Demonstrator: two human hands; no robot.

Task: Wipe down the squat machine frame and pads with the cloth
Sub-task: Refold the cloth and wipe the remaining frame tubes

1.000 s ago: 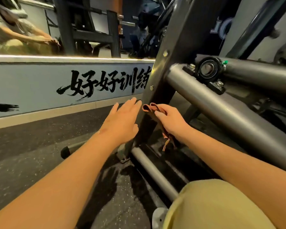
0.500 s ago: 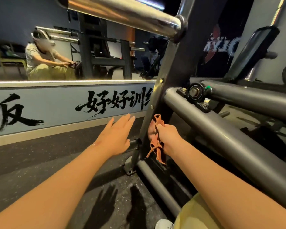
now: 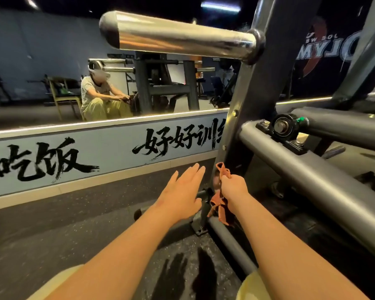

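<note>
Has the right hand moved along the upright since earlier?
No. The right hand holds the cloth just under the lower bolt on the upright, as before.

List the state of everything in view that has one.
left hand: open, fingers straight, holds nothing.
right hand: grips the cloth.
cloth: bunched, ends hanging below the right hand, at the foot of the upright.
upright: leaning, dark, fixed in the frame.
chrome peg: bare, no plates loaded.

A wide mirror (image 3: 41, 61) is running along the wall, reflecting a wooden chair (image 3: 60, 92) and a glowing light strip (image 3: 220, 7). Below, black brush lettering (image 3: 178, 141) is spreading across a pale blue band (image 3: 108, 146) above dark speckled floor (image 3: 52, 239).
</note>
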